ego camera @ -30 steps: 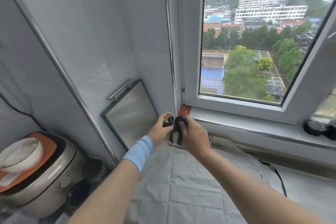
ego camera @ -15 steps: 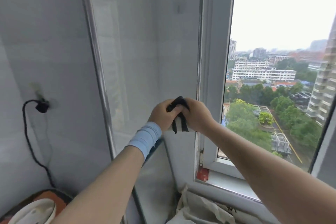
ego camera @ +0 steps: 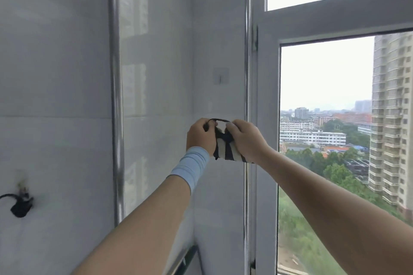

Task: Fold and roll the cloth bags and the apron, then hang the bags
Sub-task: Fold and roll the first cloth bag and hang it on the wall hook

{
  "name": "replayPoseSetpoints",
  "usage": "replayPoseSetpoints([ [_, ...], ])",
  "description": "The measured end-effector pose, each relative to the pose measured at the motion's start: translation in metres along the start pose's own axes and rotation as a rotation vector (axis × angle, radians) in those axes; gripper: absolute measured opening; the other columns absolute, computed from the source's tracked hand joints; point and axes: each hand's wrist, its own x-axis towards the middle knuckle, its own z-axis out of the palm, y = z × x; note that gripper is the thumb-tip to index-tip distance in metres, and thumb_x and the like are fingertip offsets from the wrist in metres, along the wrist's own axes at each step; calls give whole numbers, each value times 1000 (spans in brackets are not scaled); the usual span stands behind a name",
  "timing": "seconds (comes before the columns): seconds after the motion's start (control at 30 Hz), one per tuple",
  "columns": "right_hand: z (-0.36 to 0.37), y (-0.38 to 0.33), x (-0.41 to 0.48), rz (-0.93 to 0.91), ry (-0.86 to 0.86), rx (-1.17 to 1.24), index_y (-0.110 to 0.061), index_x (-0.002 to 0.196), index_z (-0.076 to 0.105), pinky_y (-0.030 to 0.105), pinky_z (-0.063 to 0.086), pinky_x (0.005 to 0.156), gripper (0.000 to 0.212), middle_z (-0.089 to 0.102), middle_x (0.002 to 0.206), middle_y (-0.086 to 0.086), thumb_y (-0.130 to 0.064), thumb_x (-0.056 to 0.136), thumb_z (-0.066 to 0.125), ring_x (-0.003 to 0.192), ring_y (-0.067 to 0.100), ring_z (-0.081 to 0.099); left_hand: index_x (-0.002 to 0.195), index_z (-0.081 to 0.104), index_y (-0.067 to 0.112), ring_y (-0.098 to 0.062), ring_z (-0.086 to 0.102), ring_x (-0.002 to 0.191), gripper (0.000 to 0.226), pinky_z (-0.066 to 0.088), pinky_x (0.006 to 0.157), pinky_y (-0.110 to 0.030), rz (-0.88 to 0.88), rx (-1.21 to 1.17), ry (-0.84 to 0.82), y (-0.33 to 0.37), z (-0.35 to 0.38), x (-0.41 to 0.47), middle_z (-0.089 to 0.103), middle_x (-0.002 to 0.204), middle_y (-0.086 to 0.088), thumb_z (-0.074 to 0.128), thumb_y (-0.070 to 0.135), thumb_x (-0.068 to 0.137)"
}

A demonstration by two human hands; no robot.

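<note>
Gripping 1 rolled bag (ego camera: 225,148) in curled left hand (ego camera: 200,137) and right hand (ego camera: 247,140), stretching its loop (ego camera: 220,120) below the hook (ego camera: 220,78); not yet hanging it.

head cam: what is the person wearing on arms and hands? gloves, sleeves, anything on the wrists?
No gloves: the left hand and right hand are bare, with no rings visible. A light blue fabric wristband, plain and unmarked, wraps the left wrist. The left forearm and right forearm have no sleeves down to the frame edge. There is no watch or band on the right wrist.
</note>
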Motion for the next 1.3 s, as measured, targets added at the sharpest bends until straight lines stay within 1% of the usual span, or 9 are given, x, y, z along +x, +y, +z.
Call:
replayPoseSetpoints([
  [0.17,-17,-21,54,-69,195,-22,-17,68,52,36,43,57,37,56,63,2,-34,99,40,61,22,53,89,54,26,-15,62,76,13,51,69,-26,137,-84,-2,22,5,56,66,84,3,53,14,91],
  [0.37,-24,-44,123,-65,272,-119,-19,73,58,29,34,51,39,58,67,-2,-38,99,37,62,14,53,99,77,28,-12,66,86,29,53,79,-22,150,-98,63,43,10,117,74,98,9,54,11,90],
  [0.57,-21,-44,163,34,254,-170,-17,58,46,28,25,46,42,50,62,1,-29,98,42,55,15,44,87,78,21,-23,67,79,24,59,72,-33,40,30,84,46,16,153,75,89,-1,55,14,87],
  [0.77,-19,-37,165,161,198,-251,-9,69,58,22,31,43,29,57,65,5,-24,92,48,53,20,51,85,77,19,-25,68,81,21,59,73,-36,-28,21,50,32,24,147,74,86,-2,57,17,88],
  [0.83,-15,-30,154,175,136,-271,-10,69,59,24,34,43,34,59,66,5,-32,93,51,54,21,54,80,76,18,-25,68,80,18,60,72,-38,-50,0,23,20,27,136,73,82,-1,60,24,88],
  [1.0,-7,-9,117,65,11,-218,-18,73,65,28,38,51,44,65,68,1,-49,98,44,63,16,60,64,62,14,-22,58,63,47,49,59,-28,-43,-38,9,2,28,103,63,64,0,47,48,93],
  [1.1,-5,-3,101,47,-17,-162,-23,74,60,29,39,54,39,64,70,-2,-46,100,40,66,14,59,85,66,25,-17,64,83,41,54,76,-33,-112,-172,-23,-1,25,87,70,90,3,35,49,96],
  [1.17,-6,-3,93,54,-10,-112,-22,69,55,30,37,54,44,60,67,-1,-45,101,37,63,16,55,103,57,26,-19,62,93,22,53,83,-36,-105,-153,-43,-4,23,78,66,105,1,40,38,97],
  [1.3,-5,-1,74,41,-18,-43,-22,66,52,30,36,54,41,55,63,-2,-43,99,39,61,15,51,101,54,22,-21,61,92,9,51,78,-32,-73,-70,-71,-11,16,64,63,101,1,47,26,96],
])
